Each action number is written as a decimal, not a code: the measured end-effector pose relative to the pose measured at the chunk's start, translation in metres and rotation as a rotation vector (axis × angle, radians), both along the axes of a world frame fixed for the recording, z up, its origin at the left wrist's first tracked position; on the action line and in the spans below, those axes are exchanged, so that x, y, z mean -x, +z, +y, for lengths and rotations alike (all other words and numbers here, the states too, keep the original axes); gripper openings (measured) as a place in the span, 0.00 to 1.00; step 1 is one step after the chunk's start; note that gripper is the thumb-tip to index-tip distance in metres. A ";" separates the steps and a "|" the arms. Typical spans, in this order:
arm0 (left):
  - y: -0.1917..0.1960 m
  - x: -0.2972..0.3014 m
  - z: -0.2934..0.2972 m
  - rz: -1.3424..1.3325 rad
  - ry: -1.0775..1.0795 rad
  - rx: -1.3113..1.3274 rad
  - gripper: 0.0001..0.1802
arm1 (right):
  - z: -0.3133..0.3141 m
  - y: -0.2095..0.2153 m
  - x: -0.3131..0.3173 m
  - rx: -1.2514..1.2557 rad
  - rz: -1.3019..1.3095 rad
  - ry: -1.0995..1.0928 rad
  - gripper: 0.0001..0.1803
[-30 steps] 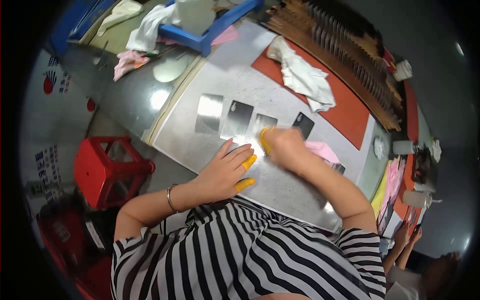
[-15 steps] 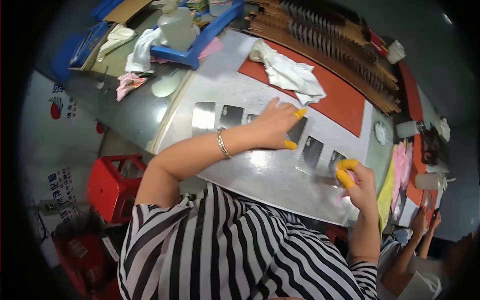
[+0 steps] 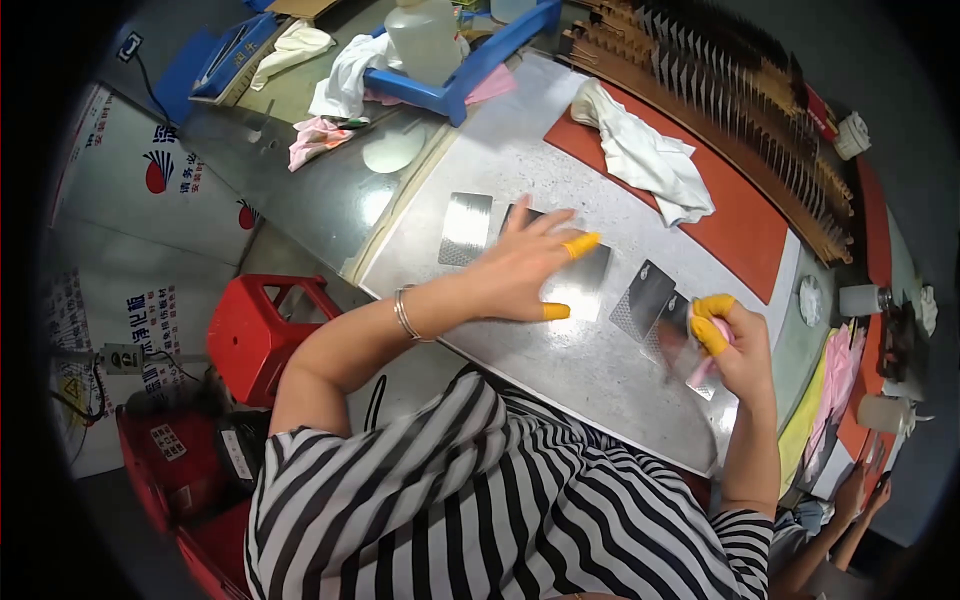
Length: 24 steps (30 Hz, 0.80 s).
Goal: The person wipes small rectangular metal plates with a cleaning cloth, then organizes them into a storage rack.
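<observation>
My left hand [image 3: 525, 268], with yellow finger cots on some fingertips, lies flat with fingers spread on a shiny metal plate [image 3: 585, 280] on the grey bench [image 3: 560, 370]. Left of it lies another metal plate [image 3: 466, 228]. My right hand [image 3: 735, 345], also in yellow finger cots, grips a pink cloth [image 3: 700, 370] pressed on a plate [image 3: 690, 345] at the right. A dark plate [image 3: 641, 298] lies between my two hands.
A white rag [image 3: 650, 155] lies on an orange mat [image 3: 745, 225] beyond the plates. Behind it runs a wooden slotted rack [image 3: 740, 85]. A blue tray [image 3: 480, 65] with a plastic bottle [image 3: 423, 35] stands at the back left. A red stool [image 3: 262, 335] is below the bench. Another person's hands [image 3: 865, 495] show at the lower right.
My left hand has slid left along the row of plates and now rests flat further left. My right hand stays at the right end with the pink cloth.
</observation>
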<state>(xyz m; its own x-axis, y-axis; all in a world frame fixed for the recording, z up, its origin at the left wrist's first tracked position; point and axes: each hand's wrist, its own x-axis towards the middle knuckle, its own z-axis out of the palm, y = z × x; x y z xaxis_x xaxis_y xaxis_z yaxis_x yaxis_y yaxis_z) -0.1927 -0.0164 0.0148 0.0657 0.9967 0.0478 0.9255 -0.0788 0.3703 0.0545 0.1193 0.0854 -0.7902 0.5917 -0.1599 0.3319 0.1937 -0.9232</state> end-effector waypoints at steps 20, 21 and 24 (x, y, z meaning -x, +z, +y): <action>-0.006 0.015 -0.092 0.028 0.252 -0.126 0.35 | 0.002 -0.060 0.154 -0.808 -0.023 0.439 0.06; -0.006 0.011 -0.095 0.022 0.278 -0.122 0.33 | 0.000 -0.062 0.159 -0.820 -0.029 0.451 0.06; -0.011 0.008 -0.095 0.055 0.248 -0.104 0.33 | -0.001 -0.082 0.169 -0.887 -0.053 0.442 0.04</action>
